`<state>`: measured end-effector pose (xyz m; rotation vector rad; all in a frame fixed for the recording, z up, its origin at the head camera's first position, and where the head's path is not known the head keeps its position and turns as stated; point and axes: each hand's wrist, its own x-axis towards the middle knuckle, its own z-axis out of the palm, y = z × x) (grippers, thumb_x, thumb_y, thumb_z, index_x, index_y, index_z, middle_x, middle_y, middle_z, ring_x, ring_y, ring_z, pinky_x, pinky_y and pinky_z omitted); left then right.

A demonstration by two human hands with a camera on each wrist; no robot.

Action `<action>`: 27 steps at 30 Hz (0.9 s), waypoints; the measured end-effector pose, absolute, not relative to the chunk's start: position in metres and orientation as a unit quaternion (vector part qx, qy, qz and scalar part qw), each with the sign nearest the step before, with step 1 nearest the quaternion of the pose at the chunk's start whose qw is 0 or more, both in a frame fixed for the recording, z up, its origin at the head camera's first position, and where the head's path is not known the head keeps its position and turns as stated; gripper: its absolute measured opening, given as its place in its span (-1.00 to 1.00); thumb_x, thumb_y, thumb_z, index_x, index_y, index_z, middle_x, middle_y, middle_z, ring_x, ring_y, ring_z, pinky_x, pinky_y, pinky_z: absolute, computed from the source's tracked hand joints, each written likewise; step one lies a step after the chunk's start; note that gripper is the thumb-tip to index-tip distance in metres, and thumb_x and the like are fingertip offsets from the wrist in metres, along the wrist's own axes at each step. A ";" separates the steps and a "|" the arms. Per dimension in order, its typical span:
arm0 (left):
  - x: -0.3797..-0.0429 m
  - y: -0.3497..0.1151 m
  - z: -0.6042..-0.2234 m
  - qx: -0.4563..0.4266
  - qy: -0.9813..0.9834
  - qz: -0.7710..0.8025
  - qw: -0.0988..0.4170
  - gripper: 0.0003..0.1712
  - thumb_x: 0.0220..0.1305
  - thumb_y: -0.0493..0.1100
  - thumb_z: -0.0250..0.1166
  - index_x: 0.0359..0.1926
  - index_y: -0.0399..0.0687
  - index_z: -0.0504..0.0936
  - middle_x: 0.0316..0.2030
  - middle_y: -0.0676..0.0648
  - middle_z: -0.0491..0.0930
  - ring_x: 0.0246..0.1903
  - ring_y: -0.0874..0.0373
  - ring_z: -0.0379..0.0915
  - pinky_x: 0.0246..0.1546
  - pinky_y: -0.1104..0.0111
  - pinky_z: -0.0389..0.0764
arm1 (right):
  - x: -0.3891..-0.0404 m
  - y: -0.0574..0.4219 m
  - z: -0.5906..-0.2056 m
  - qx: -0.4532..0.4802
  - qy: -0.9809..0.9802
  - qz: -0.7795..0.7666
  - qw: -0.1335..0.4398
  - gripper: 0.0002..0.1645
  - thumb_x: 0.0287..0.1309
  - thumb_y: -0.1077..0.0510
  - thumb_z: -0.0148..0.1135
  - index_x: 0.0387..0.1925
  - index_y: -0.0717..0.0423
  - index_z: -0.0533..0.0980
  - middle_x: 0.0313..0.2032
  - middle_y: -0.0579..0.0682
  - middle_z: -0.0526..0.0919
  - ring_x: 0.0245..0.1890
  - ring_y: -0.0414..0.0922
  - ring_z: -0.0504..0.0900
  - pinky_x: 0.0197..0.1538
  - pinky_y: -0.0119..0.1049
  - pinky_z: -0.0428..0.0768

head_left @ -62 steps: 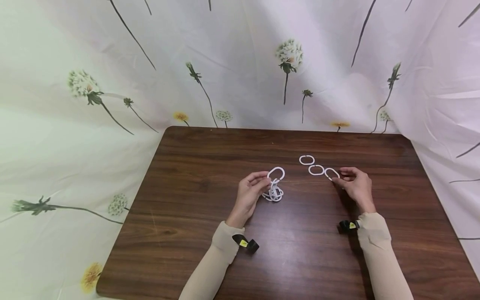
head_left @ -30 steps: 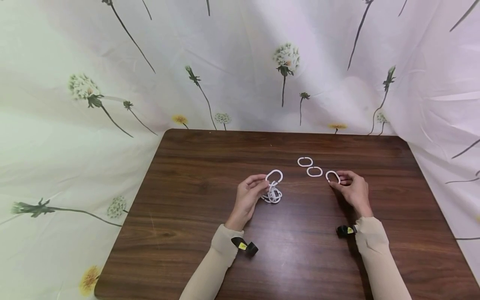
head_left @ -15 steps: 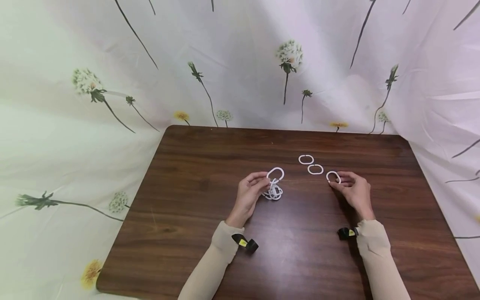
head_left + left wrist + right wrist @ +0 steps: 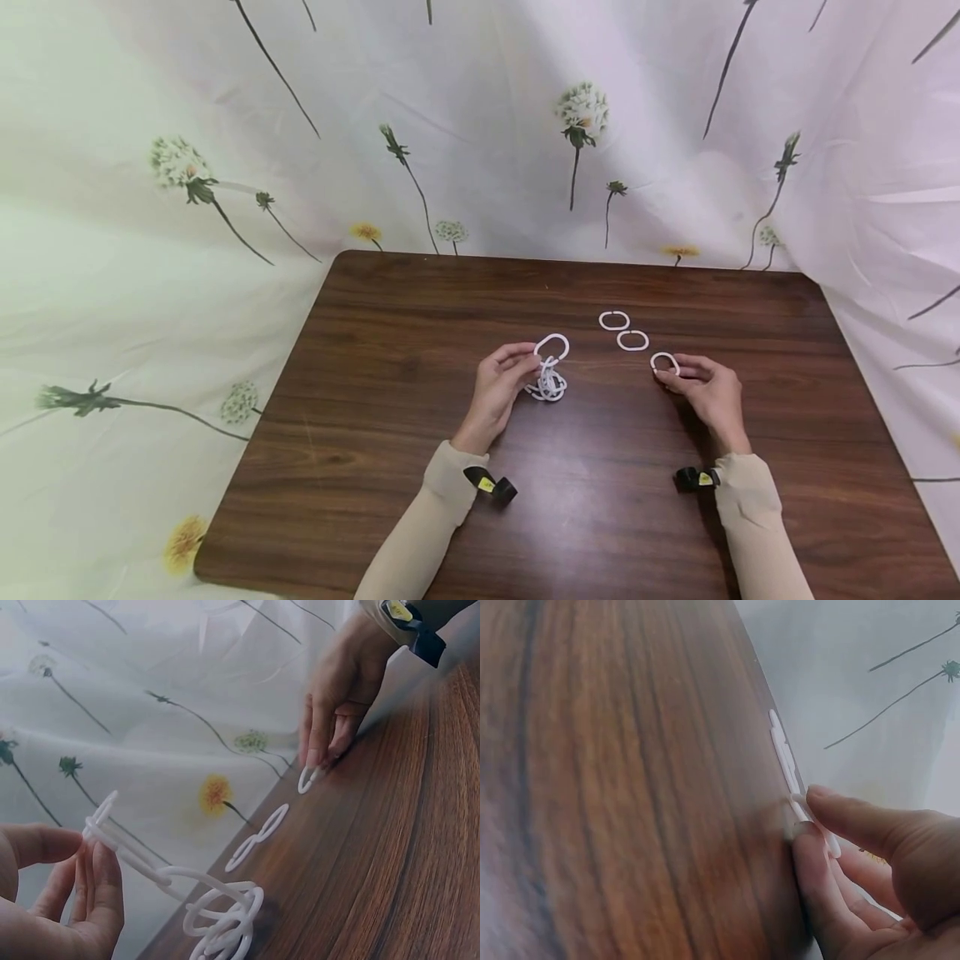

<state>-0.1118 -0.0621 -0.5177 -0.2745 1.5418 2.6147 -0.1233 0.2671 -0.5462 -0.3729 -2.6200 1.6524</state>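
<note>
My left hand (image 4: 496,392) pinches the top ring of a chain of white plastic links (image 4: 551,385) between thumb and fingers. In the left wrist view the chain (image 4: 221,919) hangs down and bunches into a tangle close over the table. Off to the right, my right hand (image 4: 708,396) pinches a single white oval link (image 4: 663,360) by its right side. The right wrist view shows thumb and fingers meeting on this link (image 4: 831,841), close to the tabletop. Two loose white links, a farther one (image 4: 614,321) and a nearer one (image 4: 633,340), lie between the hands.
The brown wood-grain table (image 4: 360,467) has rounded corners. A white curtain (image 4: 465,125) printed with dandelions hangs behind it and along its sides. Black wrist cameras are strapped over both beige sleeves (image 4: 746,492).
My right hand has drawn its link away from the two loose links, then slightly toward me, turning it a little. The left hand holds the chain in nearly the same place.
</note>
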 end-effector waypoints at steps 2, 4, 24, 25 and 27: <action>-0.113 -0.062 -0.517 -0.092 0.505 0.857 0.045 -0.76 0.30 -0.52 0.30 -0.02 -0.37 0.65 -0.34 0.06 0.72 -0.36 0.29 0.66 -0.24 0.51 0.76 | -0.123 0.267 -0.546 -0.122 -0.835 0.537 0.008 -0.39 0.09 0.08 0.62 0.14 0.24 0.65 -0.50 -0.56 0.68 -0.44 -0.59 0.65 -0.34 -0.67 0.64; -0.113 -0.062 -0.518 -0.096 0.503 0.858 0.045 -0.77 0.30 -0.52 0.30 -0.05 -0.33 0.66 -0.35 0.06 0.72 -0.37 0.28 0.66 -0.25 0.51 0.76 | -0.123 0.267 -0.545 -0.126 -0.831 0.541 0.003 -0.38 0.10 0.08 0.61 0.16 0.24 0.64 -0.51 -0.56 0.68 -0.45 -0.58 0.66 -0.35 -0.65 0.66; -0.113 -0.056 -0.517 -0.093 0.502 0.858 0.050 -0.72 0.29 -0.52 0.31 0.02 -0.40 0.65 -0.37 0.06 0.72 -0.38 0.29 0.69 -0.23 0.52 0.77 | -0.123 0.269 -0.548 -0.097 -0.751 0.653 -0.025 -0.57 0.40 0.45 0.10 0.23 0.59 0.40 -0.42 -0.34 0.75 -0.44 -0.37 0.77 -0.23 -0.45 0.81; -0.114 -0.055 -0.517 -0.094 0.502 0.858 0.049 -0.72 0.29 -0.52 0.31 0.02 -0.40 0.65 -0.37 0.05 0.73 -0.38 0.29 0.69 -0.24 0.52 0.77 | -0.123 0.269 -0.549 -0.098 -0.741 0.664 -0.021 -0.58 0.39 0.46 0.12 0.22 0.60 0.40 -0.42 -0.31 0.76 -0.44 -0.35 0.78 -0.24 -0.43 0.81; -0.114 -0.055 -0.517 -0.094 0.503 0.858 0.047 -0.72 0.29 -0.53 0.31 0.02 -0.40 0.65 -0.37 0.06 0.73 -0.38 0.29 0.68 -0.25 0.52 0.77 | -0.122 0.268 -0.550 -0.094 -0.733 0.673 -0.021 -0.59 0.39 0.46 0.12 0.21 0.59 0.40 -0.42 -0.30 0.77 -0.44 -0.34 0.78 -0.24 -0.43 0.82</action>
